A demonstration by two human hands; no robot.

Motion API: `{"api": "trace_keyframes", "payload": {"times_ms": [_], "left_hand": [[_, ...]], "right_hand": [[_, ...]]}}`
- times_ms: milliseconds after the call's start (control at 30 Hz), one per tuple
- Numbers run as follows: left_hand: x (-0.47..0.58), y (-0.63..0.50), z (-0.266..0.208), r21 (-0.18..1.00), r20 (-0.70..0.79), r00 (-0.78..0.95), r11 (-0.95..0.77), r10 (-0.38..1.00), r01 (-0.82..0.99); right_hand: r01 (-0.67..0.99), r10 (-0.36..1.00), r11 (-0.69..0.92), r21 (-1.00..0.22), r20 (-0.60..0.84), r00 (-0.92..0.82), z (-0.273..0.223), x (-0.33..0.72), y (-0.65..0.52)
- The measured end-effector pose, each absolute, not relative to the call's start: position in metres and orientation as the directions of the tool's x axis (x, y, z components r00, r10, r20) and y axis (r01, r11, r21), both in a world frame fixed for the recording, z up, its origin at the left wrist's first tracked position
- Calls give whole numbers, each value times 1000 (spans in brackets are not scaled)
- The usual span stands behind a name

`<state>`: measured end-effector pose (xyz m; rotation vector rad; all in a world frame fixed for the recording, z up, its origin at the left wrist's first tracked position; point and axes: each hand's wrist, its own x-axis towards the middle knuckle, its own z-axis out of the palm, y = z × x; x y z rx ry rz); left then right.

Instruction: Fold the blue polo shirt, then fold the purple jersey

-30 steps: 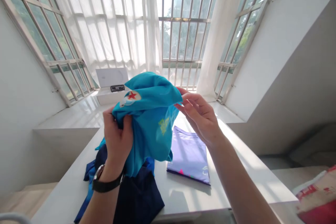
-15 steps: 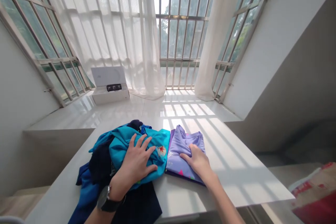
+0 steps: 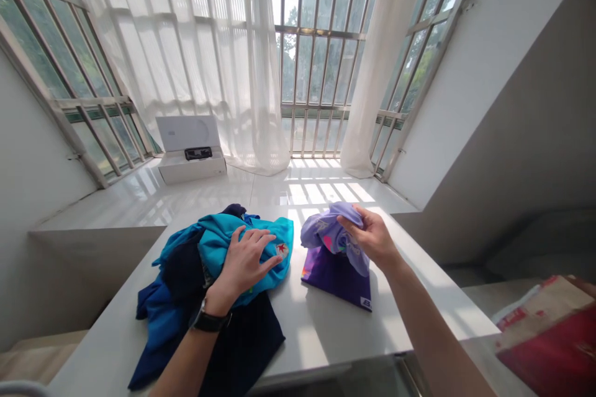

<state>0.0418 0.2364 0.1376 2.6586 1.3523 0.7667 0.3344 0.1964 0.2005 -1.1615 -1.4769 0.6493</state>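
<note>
My right hand (image 3: 372, 234) pinches a lavender shirt (image 3: 328, 228) and holds it bunched up above a folded dark purple garment (image 3: 335, 276). That purple piece lies flat on the white table (image 3: 321, 335) and shows a small white label at its near corner. On the left, my left hand (image 3: 249, 257), a watch on its wrist, rests with spread fingers on a turquoise shirt (image 3: 216, 236) bearing a round red-star badge. Under and around this shirt lie crumpled navy and blue clothes (image 3: 162, 335). Part of that heap is hidden by my forearm.
An open white box (image 3: 192, 167) with a black item in it stands on the window ledge (image 3: 261, 189). Sheer curtains (image 3: 200, 62) hang before barred windows. A red and tan bag (image 3: 549, 329) is at the lower right, beyond the table edge.
My right hand has lifted the lavender shirt off the purple garment, crumpling it and baring the purple below. My left hand stays on the turquoise shirt. The view has shifted slightly.
</note>
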Motion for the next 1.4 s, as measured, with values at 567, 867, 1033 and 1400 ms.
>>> {"api": "trace_keyframes", "payload": {"times_ms": [567, 867, 1033, 1400], "left_hand": [[29, 205, 222, 625, 768, -222, -627, 600, 465], [60, 154, 144, 344, 141, 667, -668, 731, 660], [71, 138, 100, 475, -63, 648, -548, 759, 688], [90, 131, 87, 549, 0, 538, -449, 843, 705]], "right_hand": [[520, 976, 126, -845, 199, 88, 191, 318, 214], [913, 976, -219, -344, -82, 203, 60, 340, 195], [899, 974, -185, -397, 47, 221, 54, 345, 196], [745, 824, 20, -667, 433, 365, 108, 368, 181]]}}
